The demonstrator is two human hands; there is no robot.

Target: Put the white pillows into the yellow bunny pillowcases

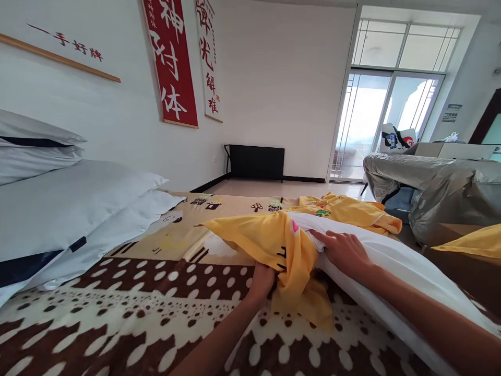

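A yellow pillowcase (pixel 270 232) with dark stitched marks and a pink spot is bunched over one end of a white pillow (pixel 395 261). My left hand (pixel 264 279) reaches under the gathered cloth and holds it up from below; its fingers are mostly hidden in the folds. Against the pillow's covered end, my right hand (pixel 346 253) pinches white fabric near the pillowcase's opening. The pillow stretches from there toward the lower right, beneath my right forearm. How far its end reaches inside the yellow cloth is hidden.
A brown and cream patterned blanket (pixel 156 313) lies below. White pillows (pixel 74 198) are stacked at left. More yellow cloth (pixel 340 209) lies behind the pillow, and a yellow piece (pixel 477 243) hangs over a cardboard box (pixel 450 271) at right. Plastic sheeting (pixel 442 180) covers furniture beyond.
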